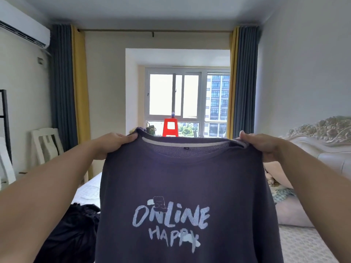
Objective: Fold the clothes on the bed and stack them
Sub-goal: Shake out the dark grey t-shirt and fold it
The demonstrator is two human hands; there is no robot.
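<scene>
Up front, left hand [112, 144], right hand [260, 145] each grip shirt [186, 186] shoulders; hem cut off.

The dark purple T-shirt [190, 186] bears pale printed lettering across its front reading "ONLINE HAPPY".

The held-up dark shirt [188, 196] fills the lower centre of the frame, hiding most of the bed [303, 243]. Bare bed shows lower right; a black garment [76, 224] lies lower left, and pillows [288, 211] crowd the right edge.
</scene>
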